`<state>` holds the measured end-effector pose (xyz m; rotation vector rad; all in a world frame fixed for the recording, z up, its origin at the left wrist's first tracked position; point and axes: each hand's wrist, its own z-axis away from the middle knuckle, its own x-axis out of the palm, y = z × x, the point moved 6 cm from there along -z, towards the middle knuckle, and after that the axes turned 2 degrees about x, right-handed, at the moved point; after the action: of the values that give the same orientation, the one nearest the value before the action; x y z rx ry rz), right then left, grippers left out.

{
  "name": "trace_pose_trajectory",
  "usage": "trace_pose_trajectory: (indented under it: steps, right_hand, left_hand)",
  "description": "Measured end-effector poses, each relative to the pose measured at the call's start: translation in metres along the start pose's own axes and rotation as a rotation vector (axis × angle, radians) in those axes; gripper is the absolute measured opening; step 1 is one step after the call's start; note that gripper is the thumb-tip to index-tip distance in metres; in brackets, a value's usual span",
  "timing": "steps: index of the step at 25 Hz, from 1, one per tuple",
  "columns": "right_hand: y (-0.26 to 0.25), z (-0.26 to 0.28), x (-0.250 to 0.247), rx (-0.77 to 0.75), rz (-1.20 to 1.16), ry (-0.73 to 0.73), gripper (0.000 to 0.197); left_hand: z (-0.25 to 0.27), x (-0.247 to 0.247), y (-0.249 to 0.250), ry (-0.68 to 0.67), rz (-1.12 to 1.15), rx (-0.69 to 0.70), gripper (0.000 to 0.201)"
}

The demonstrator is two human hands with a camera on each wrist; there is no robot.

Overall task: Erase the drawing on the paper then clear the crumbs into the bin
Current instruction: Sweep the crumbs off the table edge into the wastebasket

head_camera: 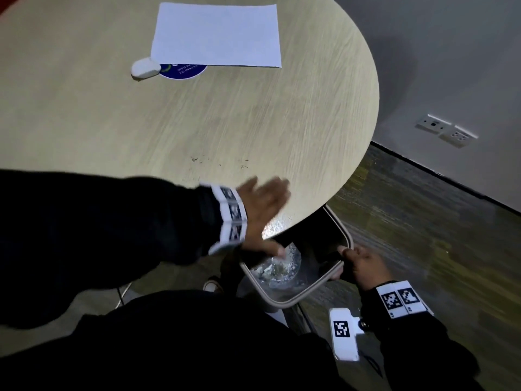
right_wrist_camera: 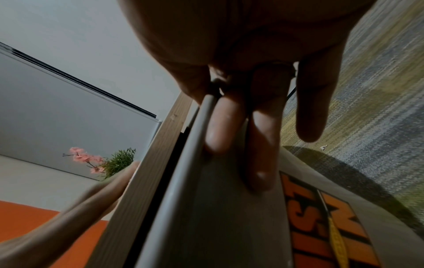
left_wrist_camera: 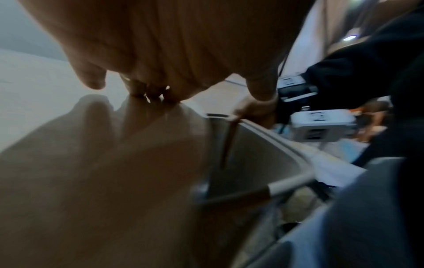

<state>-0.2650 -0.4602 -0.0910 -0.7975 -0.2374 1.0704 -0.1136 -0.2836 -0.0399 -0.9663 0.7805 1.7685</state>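
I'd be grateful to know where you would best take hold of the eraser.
Pinch the eraser across its short sides, coming from above. It lies flat on the table, and its right end abuts the paper, so its near and far sides are free.

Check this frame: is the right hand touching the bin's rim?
Touching. In the right wrist view the right hand has its fingers curled over the bin's rim; the head view shows the same grip.

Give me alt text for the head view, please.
The left hand lies flat at the round table's near edge, while the right hand grips the bin rim, just below. Farther back lie blank paper, an eraser and dark crumbs.
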Motion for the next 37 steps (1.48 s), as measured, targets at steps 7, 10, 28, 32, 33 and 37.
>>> trace_pose_trajectory:
  steps: [7, 10, 28, 32, 33, 37]
  right_hand:
    - [0.001, 0.0, -0.005, -0.009, -0.006, 0.008, 0.023]
    - [0.0, -0.005, -0.006, -0.021, -0.014, -0.004, 0.025]
    - [0.014, -0.006, 0.007, -0.01, -0.053, -0.029, 0.024]
    - [0.015, -0.002, 0.003, -0.02, -0.029, -0.013, 0.029]
    - [0.015, -0.001, 0.003, -0.021, -0.033, -0.014, 0.029]
    - [0.016, 0.002, 0.007, -0.01, -0.041, -0.03, 0.023]
  left_hand:
    - [-0.033, -0.034, -0.026, 0.063, 0.052, -0.154, 0.107]
    - [-0.039, -0.028, -0.022, 0.045, 0.027, -0.148, 0.111]
    - [0.018, 0.015, 0.008, -0.046, 0.028, 0.066, 0.112]
    - [0.013, 0.002, -0.007, 0.004, 0.007, -0.021, 0.111]
    - [0.006, -0.011, -0.035, 0.063, 0.021, -0.133, 0.113]
    - [0.01, -0.009, -0.108, 0.131, 0.113, -0.394, 0.112]
